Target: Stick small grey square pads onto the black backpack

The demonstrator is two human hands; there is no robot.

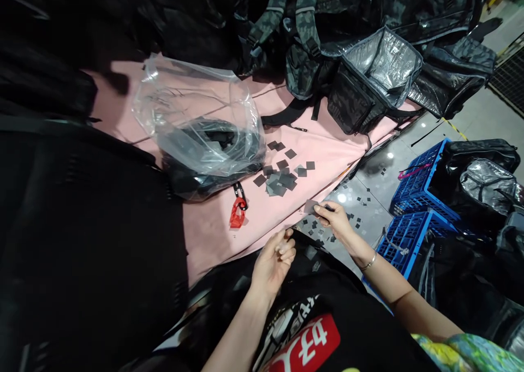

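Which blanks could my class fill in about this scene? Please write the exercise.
The hand pinching a dark square is the person's ____ one.
The cloth under the scattered squares is ____.
The two plastic crates are ____.
The open box-shaped bag has a shiny ____ lining.
Missing words: right; pink; blue; silver.

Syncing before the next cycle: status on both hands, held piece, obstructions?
Right hand pinching dark square. Left hand curled, contents unclear. Loose squares on pink cloth; clear plastic bag beside them, nothing visible between the hands.

Blue crates (444,208) on grey flr (477,126), R side; open camo bag (355,96) w/ silver lining (397,55).
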